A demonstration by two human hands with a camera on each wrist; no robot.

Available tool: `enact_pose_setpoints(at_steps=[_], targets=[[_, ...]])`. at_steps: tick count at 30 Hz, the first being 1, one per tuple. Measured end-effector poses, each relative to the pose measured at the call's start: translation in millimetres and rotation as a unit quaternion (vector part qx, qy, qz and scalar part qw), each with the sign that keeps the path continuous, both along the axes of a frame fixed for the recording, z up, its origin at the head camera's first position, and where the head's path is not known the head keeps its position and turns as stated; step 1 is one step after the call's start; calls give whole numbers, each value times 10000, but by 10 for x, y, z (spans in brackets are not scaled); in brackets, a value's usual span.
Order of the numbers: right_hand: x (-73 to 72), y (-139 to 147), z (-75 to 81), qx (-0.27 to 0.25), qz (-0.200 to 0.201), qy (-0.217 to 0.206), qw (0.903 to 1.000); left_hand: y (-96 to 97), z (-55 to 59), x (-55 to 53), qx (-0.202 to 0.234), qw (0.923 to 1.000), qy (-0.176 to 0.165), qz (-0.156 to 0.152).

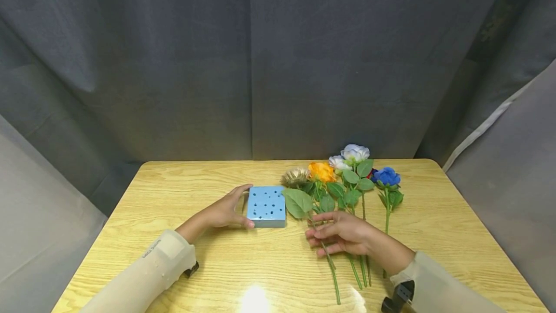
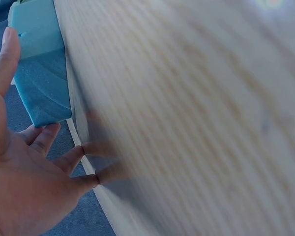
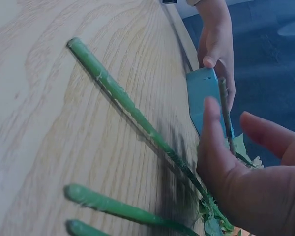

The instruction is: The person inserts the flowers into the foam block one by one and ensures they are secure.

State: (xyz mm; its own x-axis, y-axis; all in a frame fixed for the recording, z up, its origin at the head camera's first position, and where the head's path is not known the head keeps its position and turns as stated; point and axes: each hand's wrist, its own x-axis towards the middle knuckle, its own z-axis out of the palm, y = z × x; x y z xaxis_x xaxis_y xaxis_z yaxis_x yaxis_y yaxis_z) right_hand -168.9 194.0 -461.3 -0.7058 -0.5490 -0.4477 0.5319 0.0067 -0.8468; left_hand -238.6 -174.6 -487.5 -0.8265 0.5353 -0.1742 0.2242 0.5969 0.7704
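Observation:
My left hand [image 1: 226, 210] grips the left side of a light-blue block with holes in its top [image 1: 266, 202]; the thumb is at its near corner and fingers at its far side. In the left wrist view, fingertips touch the block [image 2: 42, 73]. My right hand [image 1: 343, 233] holds a thin brownish stem [image 1: 326, 251] between thumb and fingers. The stem is tilted, and a large green leaf [image 1: 298, 203] sits at its upper part. A beige flower [image 1: 296, 177] lies beyond that leaf; its join to the stem is hidden. In the right wrist view the stem [image 3: 225, 105] passes between the fingers.
Orange [image 1: 322, 172], white [image 1: 355, 152] and blue [image 1: 386, 176] artificial flowers lie right of the block, stems toward the near edge. A red flower is partly hidden behind leaves. The wooden table [image 1: 195, 269] ends at a dark curtain [image 1: 195, 86].

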Motion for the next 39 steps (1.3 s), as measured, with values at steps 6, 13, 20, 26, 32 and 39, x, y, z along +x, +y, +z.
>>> enact_pose_setpoints(at_steps=[6,13,20,26,32,39], targets=[[10,11,-19,-230,270,-141,9993,6,20,18,5,10000,-1,11],[10,-7,12,-398,299,-152,9986,6,11,8,-16,10000,26,4],[-35,-65,74,-456,172,-93,9988,4,27,11,19,10000,-36,19],[-90,-153,112,-487,125,17,9987,-1,-2,-8,-26,10000,36,36],[-148,-265,155,-367,20,207,9991,-9,-24,-11,-3,10000,70,61],[-233,-416,185,-255,-164,471,9984,-17,-52,-2,186,9998,51,92]])
